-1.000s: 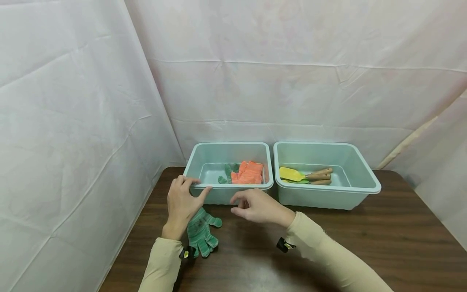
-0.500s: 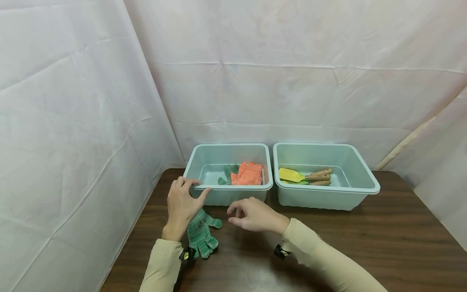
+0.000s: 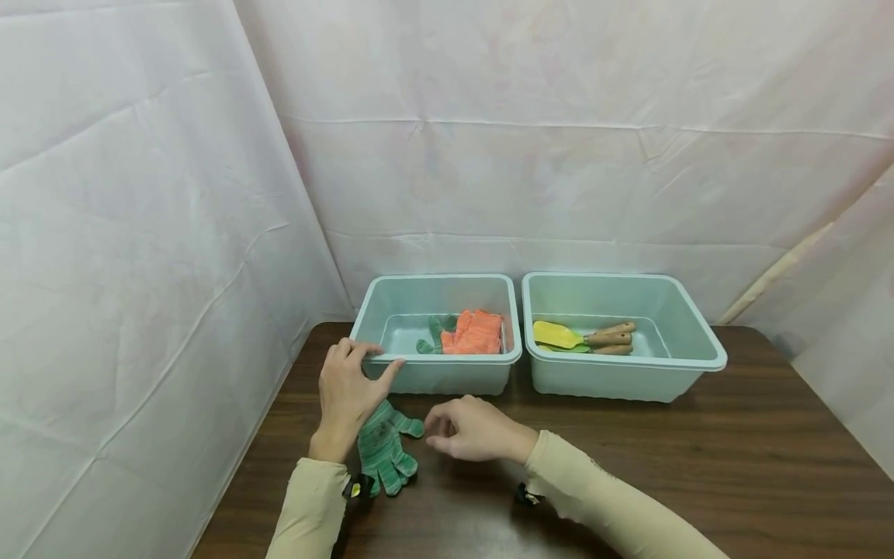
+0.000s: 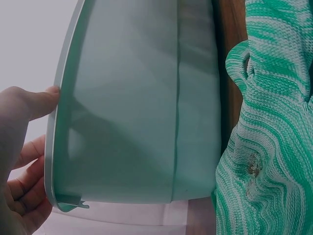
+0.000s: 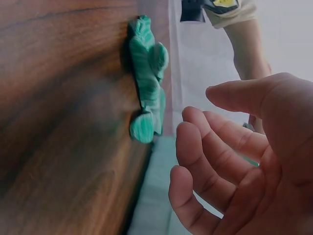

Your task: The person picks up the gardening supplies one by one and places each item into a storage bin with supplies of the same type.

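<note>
My left hand (image 3: 349,392) holds the front rim of the left pale-green plastic tub (image 3: 447,376) near its left corner; in the left wrist view, the thumb and curled fingers meet the rim (image 4: 51,142). Below that hand a green-and-white striped knit glove (image 3: 386,450) lies on the table, its fingers towards the front edge. My right hand (image 3: 482,429) is just right of the glove, fingers loosely bent and holding nothing. The right wrist view shows the glove (image 5: 146,73) beyond its fingertips. Inside the left tub are an orange glove (image 3: 478,332) and another green glove (image 3: 434,334).
Beside it on the right stands a second pale-green tub (image 3: 628,380) containing a yellow trowel (image 3: 555,334) and other wooden-handled tools (image 3: 615,339). Both tubs sit at the back of the dark wood table (image 3: 698,466). White cloth (image 3: 559,155) hangs behind and at the sides.
My right hand has come down and left, from in front of the left tub's rim to beside the green glove on the table. The left hand has stayed at the rim.
</note>
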Demonstrator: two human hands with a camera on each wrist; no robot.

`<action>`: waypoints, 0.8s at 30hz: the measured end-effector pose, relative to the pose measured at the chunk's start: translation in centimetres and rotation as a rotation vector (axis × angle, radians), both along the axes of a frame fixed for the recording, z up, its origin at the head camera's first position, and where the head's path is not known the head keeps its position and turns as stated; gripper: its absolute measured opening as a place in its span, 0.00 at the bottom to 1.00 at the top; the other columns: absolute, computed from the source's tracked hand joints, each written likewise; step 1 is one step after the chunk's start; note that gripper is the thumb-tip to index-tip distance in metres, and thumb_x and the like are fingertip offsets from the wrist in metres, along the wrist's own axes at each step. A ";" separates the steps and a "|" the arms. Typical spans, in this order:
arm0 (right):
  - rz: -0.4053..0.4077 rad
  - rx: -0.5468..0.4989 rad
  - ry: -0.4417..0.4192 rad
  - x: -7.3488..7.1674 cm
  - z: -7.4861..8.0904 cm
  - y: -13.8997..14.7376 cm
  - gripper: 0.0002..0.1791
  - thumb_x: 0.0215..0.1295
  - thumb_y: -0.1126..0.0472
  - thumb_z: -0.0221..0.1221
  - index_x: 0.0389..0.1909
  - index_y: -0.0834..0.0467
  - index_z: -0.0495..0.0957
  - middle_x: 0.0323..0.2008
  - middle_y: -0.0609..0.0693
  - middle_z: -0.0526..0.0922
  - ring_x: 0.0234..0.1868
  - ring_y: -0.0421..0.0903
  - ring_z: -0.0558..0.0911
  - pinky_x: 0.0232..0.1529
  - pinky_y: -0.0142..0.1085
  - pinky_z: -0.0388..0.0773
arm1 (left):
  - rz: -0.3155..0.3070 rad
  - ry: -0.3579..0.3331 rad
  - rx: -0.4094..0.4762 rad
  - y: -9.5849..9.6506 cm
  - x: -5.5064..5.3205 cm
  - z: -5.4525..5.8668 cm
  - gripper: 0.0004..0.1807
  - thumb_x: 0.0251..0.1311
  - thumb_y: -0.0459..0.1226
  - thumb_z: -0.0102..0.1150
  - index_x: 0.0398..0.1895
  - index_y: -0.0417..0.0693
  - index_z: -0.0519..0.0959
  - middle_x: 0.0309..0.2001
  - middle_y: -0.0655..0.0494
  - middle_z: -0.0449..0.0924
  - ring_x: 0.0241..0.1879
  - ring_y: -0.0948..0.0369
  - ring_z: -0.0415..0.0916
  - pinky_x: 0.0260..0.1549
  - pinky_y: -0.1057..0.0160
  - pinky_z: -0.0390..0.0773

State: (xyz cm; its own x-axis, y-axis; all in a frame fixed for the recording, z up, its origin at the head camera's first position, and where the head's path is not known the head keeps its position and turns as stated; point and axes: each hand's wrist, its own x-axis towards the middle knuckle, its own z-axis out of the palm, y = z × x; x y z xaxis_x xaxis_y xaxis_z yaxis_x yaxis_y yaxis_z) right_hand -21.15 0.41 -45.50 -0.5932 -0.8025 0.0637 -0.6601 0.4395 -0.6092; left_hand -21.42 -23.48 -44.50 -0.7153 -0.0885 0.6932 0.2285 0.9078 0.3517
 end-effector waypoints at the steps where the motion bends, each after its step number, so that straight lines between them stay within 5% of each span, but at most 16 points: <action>1: 0.009 -0.001 0.006 0.0 -0.2 -0.2 0.11 0.68 0.52 0.61 0.47 0.50 0.84 0.26 0.33 0.82 0.24 0.26 0.77 0.28 0.24 0.75 | 0.001 -0.001 0.001 0.0 0.0 0.0 0.23 0.47 0.57 0.74 0.36 0.50 0.86 0.34 0.50 0.75 0.36 0.52 0.72 0.36 0.51 0.75; 24: 0.039 0.036 0.002 1.3 -2.8 -2.9 0.10 0.67 0.52 0.62 0.45 0.49 0.85 0.24 0.32 0.80 0.24 0.25 0.76 0.27 0.23 0.73 | 0.000 -0.012 0.001 -0.1 -0.1 -0.2 0.24 0.48 0.59 0.73 0.36 0.51 0.85 0.35 0.49 0.76 0.37 0.52 0.72 0.37 0.51 0.75</action>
